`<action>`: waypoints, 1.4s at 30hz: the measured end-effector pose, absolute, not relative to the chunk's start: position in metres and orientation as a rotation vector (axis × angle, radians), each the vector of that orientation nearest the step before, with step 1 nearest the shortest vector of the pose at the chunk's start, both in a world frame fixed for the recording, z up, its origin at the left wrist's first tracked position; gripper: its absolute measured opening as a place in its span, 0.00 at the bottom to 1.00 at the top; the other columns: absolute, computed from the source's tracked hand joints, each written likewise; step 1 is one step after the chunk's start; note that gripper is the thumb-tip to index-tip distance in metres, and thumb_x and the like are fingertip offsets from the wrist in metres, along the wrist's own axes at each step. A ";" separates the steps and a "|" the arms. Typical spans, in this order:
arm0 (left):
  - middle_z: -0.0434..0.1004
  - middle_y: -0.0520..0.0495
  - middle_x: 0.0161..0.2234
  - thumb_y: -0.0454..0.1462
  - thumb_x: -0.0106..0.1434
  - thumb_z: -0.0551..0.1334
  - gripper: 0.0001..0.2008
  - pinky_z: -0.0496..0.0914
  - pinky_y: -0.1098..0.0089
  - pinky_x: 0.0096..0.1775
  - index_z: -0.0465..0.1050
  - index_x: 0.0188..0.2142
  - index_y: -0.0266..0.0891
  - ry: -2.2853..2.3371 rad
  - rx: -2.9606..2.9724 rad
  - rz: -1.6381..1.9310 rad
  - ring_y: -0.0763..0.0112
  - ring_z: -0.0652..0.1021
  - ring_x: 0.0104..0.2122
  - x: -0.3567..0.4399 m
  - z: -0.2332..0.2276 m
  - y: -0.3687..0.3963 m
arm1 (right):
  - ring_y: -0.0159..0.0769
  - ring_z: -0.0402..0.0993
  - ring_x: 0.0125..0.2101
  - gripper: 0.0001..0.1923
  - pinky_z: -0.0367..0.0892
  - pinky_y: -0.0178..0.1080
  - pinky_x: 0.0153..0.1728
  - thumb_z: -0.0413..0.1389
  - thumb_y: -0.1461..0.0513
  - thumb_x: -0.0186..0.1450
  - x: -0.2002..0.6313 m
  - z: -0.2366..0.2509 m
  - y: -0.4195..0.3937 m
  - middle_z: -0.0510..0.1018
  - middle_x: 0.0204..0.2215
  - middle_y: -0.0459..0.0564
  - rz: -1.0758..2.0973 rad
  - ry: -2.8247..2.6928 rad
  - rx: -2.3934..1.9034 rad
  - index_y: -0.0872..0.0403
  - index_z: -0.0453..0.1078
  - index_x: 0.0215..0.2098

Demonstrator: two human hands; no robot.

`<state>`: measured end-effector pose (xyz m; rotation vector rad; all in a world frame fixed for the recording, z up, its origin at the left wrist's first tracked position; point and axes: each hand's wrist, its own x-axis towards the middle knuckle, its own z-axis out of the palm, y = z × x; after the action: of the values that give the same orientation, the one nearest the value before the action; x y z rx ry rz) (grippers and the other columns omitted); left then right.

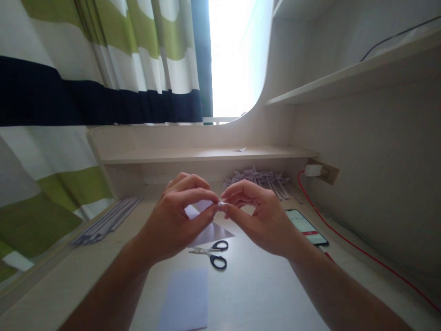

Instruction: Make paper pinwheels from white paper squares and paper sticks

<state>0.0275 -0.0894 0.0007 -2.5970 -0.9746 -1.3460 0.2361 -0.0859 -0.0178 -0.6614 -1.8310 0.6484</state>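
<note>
My left hand (177, 220) and my right hand (260, 218) meet above the desk, thumbs and forefingers pinched together. Between their fingertips is a small pale piece of paper (221, 203), mostly hidden by the fingers. Below and behind the left hand lies a lilac-white sheet of paper (210, 234) with a pointed corner; whether it joins the pinched piece I cannot tell. Just under the hands rest scissors (209, 251) with black handles, blades parted and pointing left. Nearer me lies a pale rectangular paper (186, 299).
Rolled paper sticks (106, 223) lie at the left. A pile of folded paper shapes on sticks (258, 177) is at the back. A lit phone (306, 227) lies right, near a red cable (339, 234) from a white charger (313, 170). A paper scrap (240, 150) sits on the shelf (193, 155).
</note>
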 end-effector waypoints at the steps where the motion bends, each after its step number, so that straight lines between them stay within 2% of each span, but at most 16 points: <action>1: 0.78 0.46 0.39 0.35 0.65 0.69 0.04 0.69 0.61 0.43 0.83 0.40 0.43 -0.988 -2.606 -1.347 0.62 0.74 0.42 0.027 0.001 -0.089 | 0.34 0.82 0.35 0.07 0.78 0.38 0.37 0.65 0.64 0.67 0.236 -0.018 -0.085 0.84 0.35 0.47 0.660 -1.836 -0.651 0.54 0.77 0.44; 6: 0.78 0.46 0.43 0.39 0.64 0.71 0.05 0.70 0.57 0.48 0.85 0.40 0.47 -1.033 -2.650 -1.382 0.59 0.75 0.47 0.023 0.001 -0.087 | 0.34 0.82 0.35 0.09 0.78 0.39 0.37 0.63 0.63 0.69 0.238 -0.017 -0.086 0.85 0.36 0.47 0.670 -1.867 -0.590 0.52 0.80 0.48; 12: 0.78 0.46 0.47 0.42 0.63 0.72 0.05 0.71 0.55 0.51 0.85 0.39 0.50 -1.097 -2.702 -1.447 0.58 0.76 0.50 0.021 0.000 -0.085 | 0.35 0.83 0.33 0.07 0.77 0.38 0.35 0.63 0.64 0.69 0.239 -0.015 -0.088 0.85 0.33 0.48 0.707 -1.873 -0.598 0.54 0.81 0.45; 17: 0.79 0.47 0.48 0.44 0.62 0.72 0.06 0.71 0.56 0.53 0.85 0.38 0.50 -1.104 -2.672 -1.449 0.58 0.76 0.52 0.021 0.001 -0.086 | 0.35 0.83 0.33 0.05 0.78 0.38 0.37 0.62 0.67 0.67 0.241 -0.013 -0.088 0.85 0.32 0.48 0.730 -1.877 -0.624 0.55 0.80 0.41; 19: 0.79 0.47 0.49 0.44 0.61 0.73 0.08 0.71 0.57 0.54 0.85 0.41 0.49 -1.103 -2.642 -1.480 0.58 0.77 0.52 0.020 0.003 -0.086 | 0.35 0.83 0.33 0.04 0.78 0.38 0.37 0.62 0.67 0.67 0.242 -0.013 -0.086 0.85 0.32 0.48 0.699 -1.869 -0.652 0.56 0.80 0.40; 23: 0.80 0.47 0.53 0.45 0.61 0.72 0.20 0.70 0.55 0.57 0.80 0.53 0.48 -1.296 -2.496 -1.619 0.56 0.78 0.54 0.015 0.004 -0.080 | 0.35 0.84 0.34 0.05 0.78 0.37 0.38 0.63 0.67 0.66 0.245 -0.013 -0.082 0.86 0.33 0.48 0.609 -1.792 -0.719 0.55 0.80 0.39; 26: 0.82 0.43 0.53 0.49 0.61 0.71 0.26 0.74 0.52 0.53 0.77 0.56 0.46 -1.616 -2.444 -1.737 0.52 0.80 0.53 0.011 0.001 -0.068 | 0.35 0.84 0.34 0.05 0.78 0.37 0.38 0.63 0.67 0.65 0.246 -0.012 -0.082 0.86 0.34 0.47 0.578 -1.754 -0.736 0.54 0.80 0.39; 29: 0.84 0.41 0.49 0.50 0.59 0.72 0.31 0.77 0.56 0.46 0.74 0.59 0.43 -1.799 -2.651 -1.856 0.52 0.83 0.47 0.009 -0.005 -0.057 | 0.34 0.84 0.33 0.06 0.78 0.36 0.38 0.63 0.68 0.64 0.245 -0.011 -0.083 0.86 0.33 0.47 0.525 -1.774 -0.747 0.54 0.81 0.38; 32: 0.86 0.40 0.44 0.47 0.58 0.73 0.25 0.78 0.64 0.38 0.77 0.52 0.39 -1.765 -2.784 -2.019 0.56 0.85 0.40 0.011 -0.008 -0.055 | 0.34 0.83 0.33 0.06 0.77 0.35 0.37 0.63 0.68 0.64 0.244 -0.010 -0.083 0.86 0.32 0.47 0.472 -1.784 -0.768 0.54 0.81 0.37; 35: 0.87 0.42 0.40 0.43 0.59 0.73 0.18 0.77 0.68 0.34 0.80 0.47 0.38 -1.622 -2.708 -2.016 0.59 0.85 0.38 0.015 -0.007 -0.063 | 0.34 0.83 0.32 0.06 0.77 0.36 0.37 0.62 0.68 0.64 0.243 -0.012 -0.083 0.86 0.31 0.47 0.459 -1.773 -0.785 0.54 0.81 0.37; 42: 0.87 0.44 0.40 0.38 0.62 0.71 0.16 0.78 0.67 0.41 0.79 0.50 0.41 -1.445 -2.661 -1.850 0.62 0.85 0.39 0.018 -0.005 -0.071 | 0.38 0.84 0.32 0.05 0.79 0.40 0.36 0.63 0.66 0.64 0.242 -0.016 -0.080 0.86 0.33 0.50 0.492 -1.666 -0.832 0.54 0.81 0.38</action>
<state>0.0176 -0.0710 -0.0045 -2.6608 -1.4453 -1.8501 0.2422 -0.0799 -0.0156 -0.8325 -1.6664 0.4921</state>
